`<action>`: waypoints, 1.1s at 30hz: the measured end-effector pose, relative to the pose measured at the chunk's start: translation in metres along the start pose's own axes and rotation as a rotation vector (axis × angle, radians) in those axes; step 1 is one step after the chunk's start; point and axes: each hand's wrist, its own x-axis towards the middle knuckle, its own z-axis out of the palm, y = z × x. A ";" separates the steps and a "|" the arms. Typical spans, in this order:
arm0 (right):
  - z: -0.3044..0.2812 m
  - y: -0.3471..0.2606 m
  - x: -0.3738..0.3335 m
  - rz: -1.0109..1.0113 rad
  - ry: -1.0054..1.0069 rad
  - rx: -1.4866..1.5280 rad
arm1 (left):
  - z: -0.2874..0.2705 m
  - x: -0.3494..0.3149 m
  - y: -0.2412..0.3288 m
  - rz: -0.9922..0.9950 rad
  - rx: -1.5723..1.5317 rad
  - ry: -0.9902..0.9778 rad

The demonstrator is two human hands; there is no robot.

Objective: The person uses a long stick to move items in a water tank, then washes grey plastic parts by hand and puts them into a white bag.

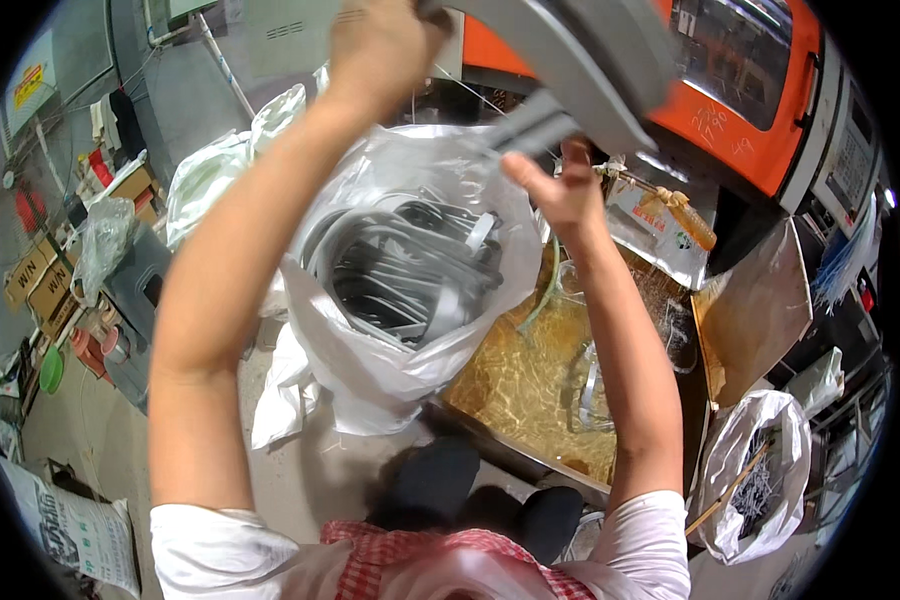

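A large curved grey plastic part (580, 70), blurred by motion, is held up high over the sack and the water. My left hand (385, 50) is closed round its left end at the top edge of the view. Just under the part is my right hand (568, 190), thumb spread away from the fingers. Its fingertips are partly hidden, and whether they touch the part I cannot tell. Below my arms stands a white plastic sack (355, 360), wide at the mouth, with several similar curved grey parts (410, 260) nested inside.
Right of the sack is a metal-sided tank of yellowish water (520, 390) with a grey piece in it. An orange machine (730, 120) rises behind. A bag of scraps (755, 480) stands at the lower right; boxes (50, 285) and a filled sack (80, 530) are at the left.
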 end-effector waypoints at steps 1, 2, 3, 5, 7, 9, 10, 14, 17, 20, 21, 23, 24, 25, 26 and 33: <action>-0.001 0.022 0.005 0.009 0.031 -0.401 | -0.004 0.011 -0.027 0.029 -0.045 -0.061; -0.006 0.061 0.012 0.190 0.025 -0.640 | -0.001 0.017 -0.051 0.061 -0.099 -0.117; -0.003 0.086 0.004 0.282 0.003 -0.657 | 0.001 0.015 -0.065 0.006 -0.021 -0.183; -0.015 0.118 -0.002 0.498 -0.183 -0.578 | 0.009 0.017 -0.088 -0.095 0.114 -0.299; -0.005 0.099 -0.007 0.609 -0.159 -0.331 | 0.030 0.012 -0.157 -0.106 -0.031 -0.647; -0.023 0.123 -0.007 0.639 0.045 -0.112 | 0.072 -0.007 -0.154 -0.135 0.081 -0.918; -0.020 0.117 -0.006 0.683 0.114 0.001 | 0.080 -0.022 -0.144 -0.116 0.175 -1.065; 0.003 0.129 -0.008 0.581 0.129 0.130 | 0.164 -0.107 -0.203 -0.133 0.682 -1.971; 0.005 0.126 -0.012 0.486 0.049 0.084 | 0.175 -0.170 -0.261 -0.155 0.654 -1.912; -0.033 0.130 -0.015 0.502 0.051 0.180 | 0.187 -0.158 -0.253 -0.216 0.551 -1.750; -0.042 0.124 -0.021 0.604 0.082 0.135 | 0.188 -0.159 -0.241 -0.165 0.500 -1.674; -0.039 0.138 -0.034 0.582 0.264 0.405 | 0.166 -0.153 -0.216 0.021 0.513 -1.639; -0.037 0.147 -0.046 0.508 0.409 0.437 | 0.155 -0.148 -0.208 0.165 0.493 -1.556; -0.039 0.162 -0.061 0.438 0.563 0.390 | 0.142 -0.135 -0.203 0.180 0.359 -1.456; -0.037 0.170 -0.084 0.516 0.662 0.346 | 0.126 -0.126 -0.191 0.248 0.297 -1.286; -0.056 0.244 -0.310 1.012 -0.181 -0.118 | 0.043 -0.071 0.020 -0.182 0.181 -0.975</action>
